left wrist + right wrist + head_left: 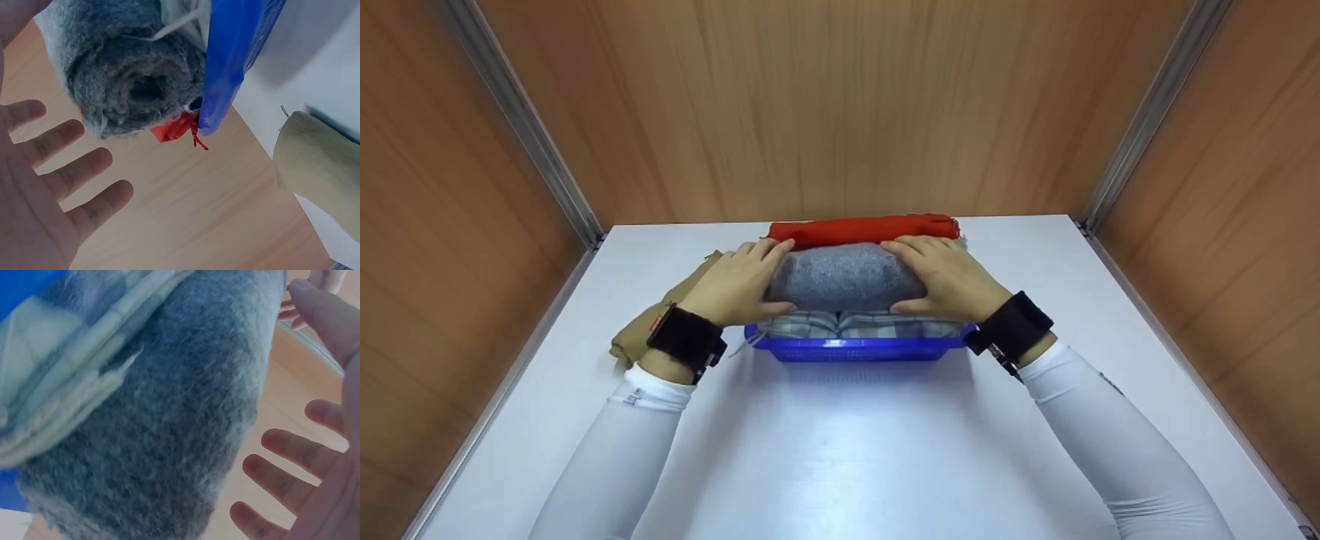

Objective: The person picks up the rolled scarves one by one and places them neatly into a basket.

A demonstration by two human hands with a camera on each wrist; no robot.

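A grey fuzzy cloth roll (pixel 844 276) lies across the top of a blue plastic basket (pixel 855 349). Behind it sits a red rolled cloth (pixel 862 229), and folded plaid cloth (pixel 862 324) fills the basket's front. My left hand (pixel 739 285) cups the roll's left end and my right hand (pixel 949 277) cups its right end. In the left wrist view the fingers (pixel 73 169) are straight and spread, just off the roll's end (pixel 129 73). In the right wrist view the fingers (pixel 292 450) are also spread beside the roll (pixel 169 427).
A tan folded cloth (pixel 634 337) lies on the white table (pixel 840 450) left of the basket, under my left wrist. Wood-look walls close in the table at the back and on both sides. The basket stands near the table's far middle.
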